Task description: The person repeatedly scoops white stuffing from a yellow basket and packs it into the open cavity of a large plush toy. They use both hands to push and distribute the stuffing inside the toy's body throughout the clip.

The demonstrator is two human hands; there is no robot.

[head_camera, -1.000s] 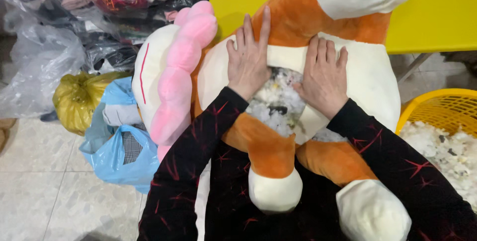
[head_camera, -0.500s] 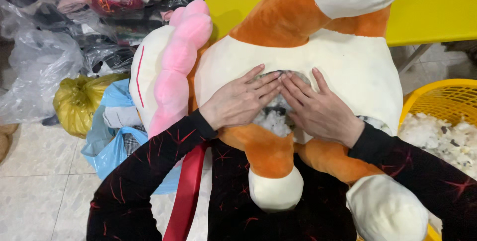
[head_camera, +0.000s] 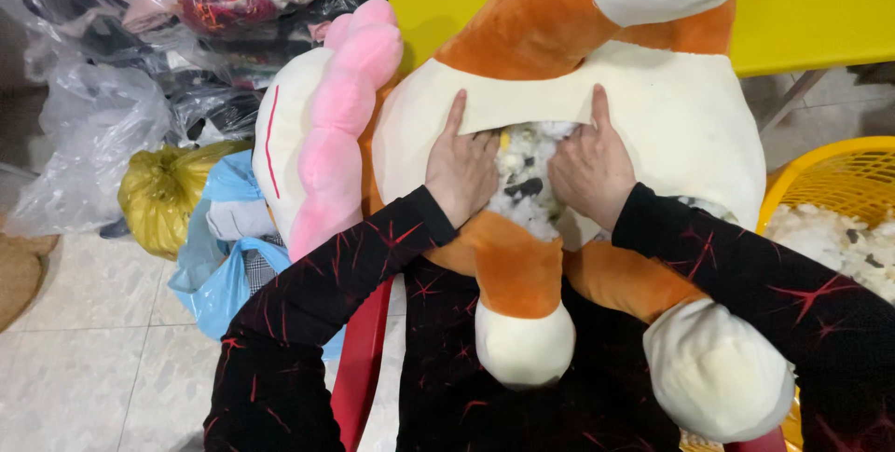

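Note:
A big orange and cream plush toy (head_camera: 671,126) lies on my lap, belly up, with a split seam showing white stuffing (head_camera: 527,182) flecked with dark bits. My left hand (head_camera: 461,168) presses on the cream fabric at the left side of the opening, fingers curled, index finger stretched along the seam. On the right side my right hand (head_camera: 589,165) mirrors it. Both hands touch the fabric edges and the stuffing between them. A second plush (head_camera: 326,135), white with a pink ridge, leans against the left of the big toy.
A yellow table (head_camera: 811,23) stands behind the toy. At the right is a yellow basket (head_camera: 820,182) holding white stuffing. Clear plastic bags (head_camera: 84,135) of soft goods, a yellow bag (head_camera: 158,196) and a blue bag (head_camera: 219,275) sit on the tiled floor at left.
My hands moved from lying flat over the belly to the two sides of the seam, fingers now curled at the opening's edges. The stuffing shows more between them.

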